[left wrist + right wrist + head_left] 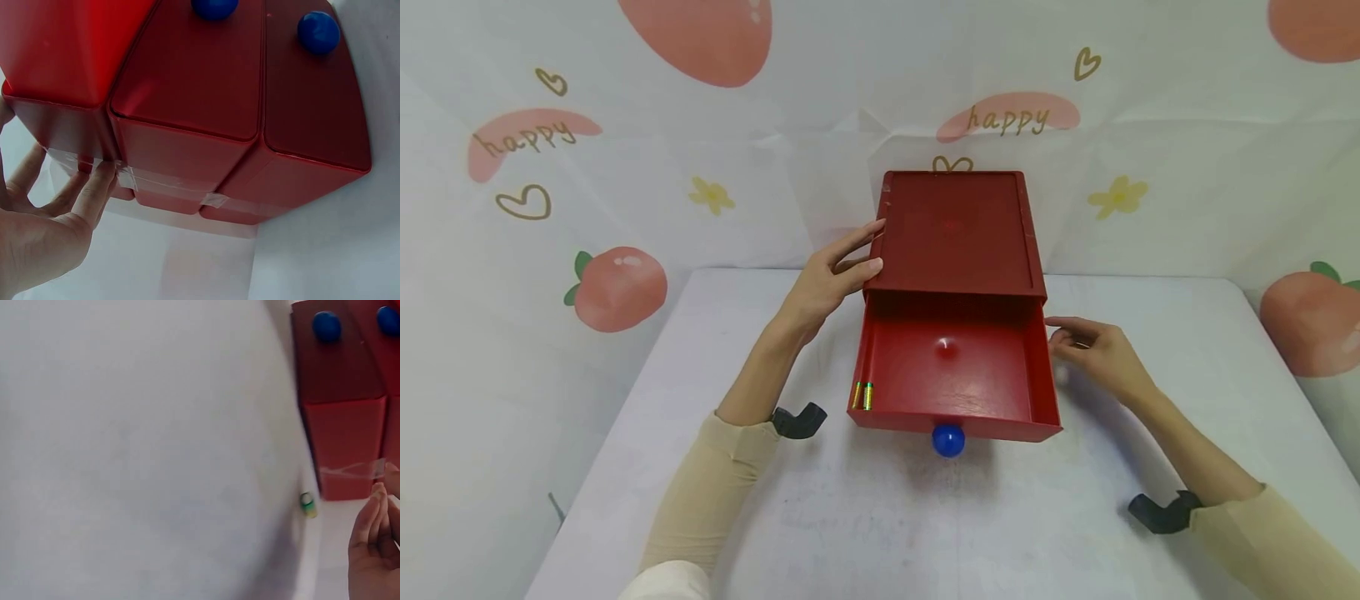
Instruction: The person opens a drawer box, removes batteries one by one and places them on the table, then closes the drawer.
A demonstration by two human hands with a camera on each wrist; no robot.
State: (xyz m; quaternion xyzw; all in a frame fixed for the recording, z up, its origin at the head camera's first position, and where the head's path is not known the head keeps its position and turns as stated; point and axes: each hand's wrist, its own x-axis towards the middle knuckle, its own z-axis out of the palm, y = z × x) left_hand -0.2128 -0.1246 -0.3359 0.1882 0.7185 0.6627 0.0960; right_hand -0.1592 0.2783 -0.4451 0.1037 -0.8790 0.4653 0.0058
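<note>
A red drawer cabinet (955,233) stands on the table, its top drawer (955,375) pulled out. Two small green-and-gold batteries (868,396) are in that drawer's front left corner. My left hand (831,279) rests its fingertips on the cabinet's upper left side, fingers spread. At the right side my right hand (1097,350) has its fingertips close against the wall, fingers bent loosely. The right wrist view shows a small green-and-yellow cylinder (307,504) on the table beside the cabinet. Two lower drawers with blue knobs (319,32) are pushed in.
A blue knob (948,440) sticks out from the front of the pulled-out drawer. Clear tape (353,470) runs along the cabinet's side. Behind the white table (880,517) hangs a white cloth (820,167) printed with fruit, flowers and hearts.
</note>
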